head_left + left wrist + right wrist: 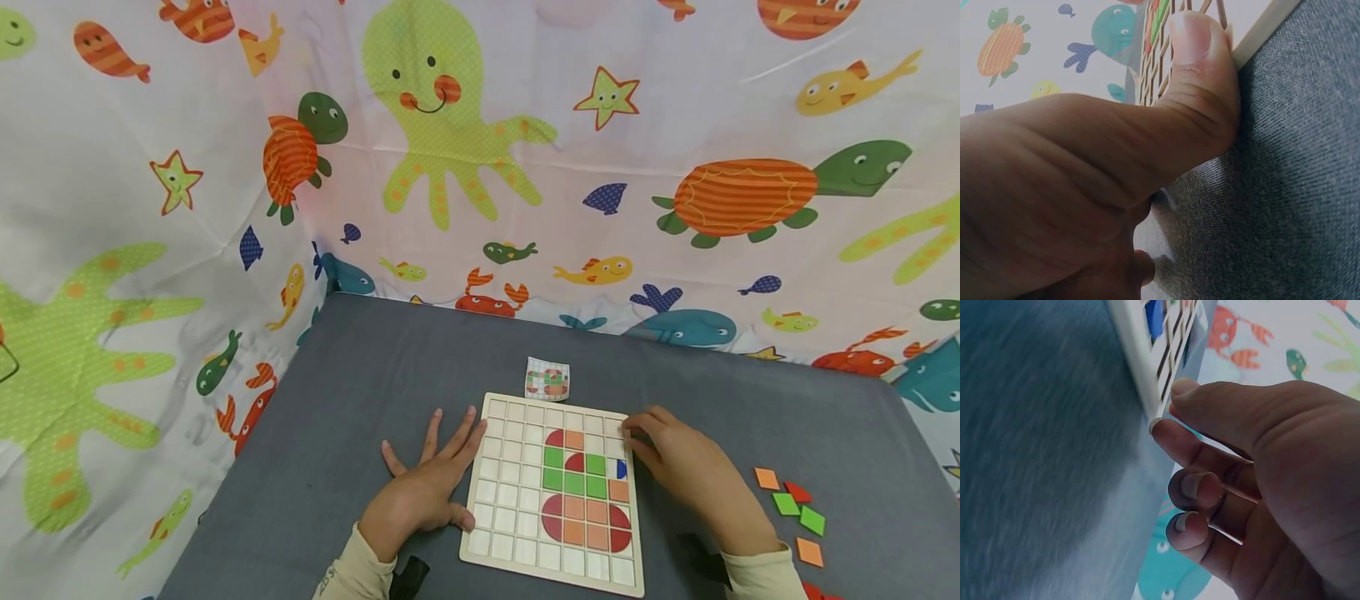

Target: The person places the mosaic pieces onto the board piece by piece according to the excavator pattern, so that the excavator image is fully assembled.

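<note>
A wooden grid board (504, 500) lies flat on the grey cloth. Red quarter circles, orange and green squares and a small blue piece (621, 469) fill some cells on its right half. Against the left edge, my left hand (423, 500) has its fingers spread; the thumb (1200, 69) rests on the rim. My right hand (686, 467) is at the upper right corner, fingers bent. Its thumb (1216, 406) and fingertips come close together by the board's edge; whether they pinch anything is hidden.
A small printed pattern card (547, 380) lies just behind the board. To the right are several loose orange, red and green tiles (812, 520). A white curtain (480, 250) with sea animals hangs behind and at the left of the table.
</note>
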`<state>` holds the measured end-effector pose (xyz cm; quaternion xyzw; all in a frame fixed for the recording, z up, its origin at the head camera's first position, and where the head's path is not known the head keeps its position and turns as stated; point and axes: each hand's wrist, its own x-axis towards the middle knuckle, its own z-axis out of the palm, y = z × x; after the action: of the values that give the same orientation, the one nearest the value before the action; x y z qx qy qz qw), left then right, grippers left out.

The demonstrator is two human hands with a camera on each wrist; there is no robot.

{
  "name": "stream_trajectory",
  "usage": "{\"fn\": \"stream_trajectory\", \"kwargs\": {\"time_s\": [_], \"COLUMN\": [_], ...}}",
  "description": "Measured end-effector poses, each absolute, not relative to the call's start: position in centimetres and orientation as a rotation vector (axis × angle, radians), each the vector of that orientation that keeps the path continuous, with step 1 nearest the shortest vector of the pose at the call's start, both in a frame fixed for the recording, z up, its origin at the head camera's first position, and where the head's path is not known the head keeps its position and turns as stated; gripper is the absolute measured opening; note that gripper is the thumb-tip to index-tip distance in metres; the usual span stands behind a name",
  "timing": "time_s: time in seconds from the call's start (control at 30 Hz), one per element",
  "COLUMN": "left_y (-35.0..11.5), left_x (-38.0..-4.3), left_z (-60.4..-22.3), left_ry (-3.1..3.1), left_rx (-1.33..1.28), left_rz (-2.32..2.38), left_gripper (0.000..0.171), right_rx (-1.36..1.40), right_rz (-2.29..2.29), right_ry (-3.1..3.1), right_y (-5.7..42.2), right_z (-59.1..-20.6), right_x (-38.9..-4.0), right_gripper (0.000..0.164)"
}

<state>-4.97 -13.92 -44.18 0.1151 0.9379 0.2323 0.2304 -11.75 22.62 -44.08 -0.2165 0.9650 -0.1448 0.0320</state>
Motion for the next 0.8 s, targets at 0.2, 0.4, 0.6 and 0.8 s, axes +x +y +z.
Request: {"fn": "stream_trajectory", "kwargs": {"time_s": [0.2, 0.4, 0.6, 0.8], "left_y": [-13.9, -14.1, -14.3, -14.3], "left_x": [-5.0, -5.1, -5.1, -5.0], "left_z": [-44.3, -44.9, -45.4, -45.6], "left_ry": [2.58, 2.567, 2.589, 2.599], "left_rx": [0.323, 0.328, 0.349, 0.364], "left_rz": [0.647, 0.666, 0.689, 0.687], "left_gripper": [0.135, 0.136, 0.138, 0.139], "right_rx": [-0.632, -0.599, -0.536, -0.399], "right_rz": [-0.444, -0.44, -0.434, -0.43], "right_ry": [3.035, 3.076, 3.104, 3.068], "right_y": [25.1, 27.8, 31.3, 35.2], "right_z": [-44.0, -44.0, -43.8, -43.7], "right_x": [-11.4, -11.0, -10.4, -9.7], "right_gripper": [0.025, 0.026, 0.025, 0.022]}}
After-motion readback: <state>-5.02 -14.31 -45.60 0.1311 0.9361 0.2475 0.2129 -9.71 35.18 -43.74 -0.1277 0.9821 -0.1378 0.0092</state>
